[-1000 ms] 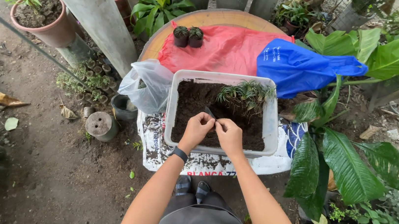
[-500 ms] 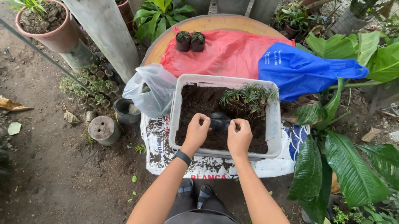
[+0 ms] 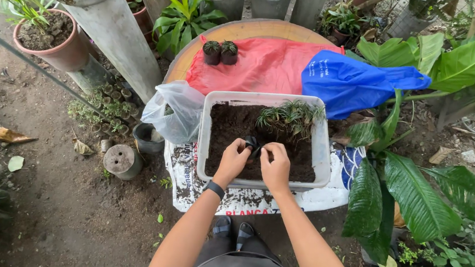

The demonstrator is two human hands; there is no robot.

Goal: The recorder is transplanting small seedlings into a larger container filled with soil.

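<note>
Small black pot (image 3: 252, 146): being gripped between left hand (image 3: 233, 160) and right hand (image 3: 276, 166), both pinching its rim, over dark soil (image 3: 232, 128) inside the white tub (image 3: 209, 126). Seedling clump (image 3: 291, 115) sitting at the tub's far right corner. Handling note: keeping the pot level and low over the soil is likely limiting spillage.

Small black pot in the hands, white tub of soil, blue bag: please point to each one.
small black pot (image 3: 252, 145), head view, on its rim between the hands
white tub (image 3: 205, 130), head view, on its left wall
blue bag (image 3: 348, 83), head view, on its middle
</note>
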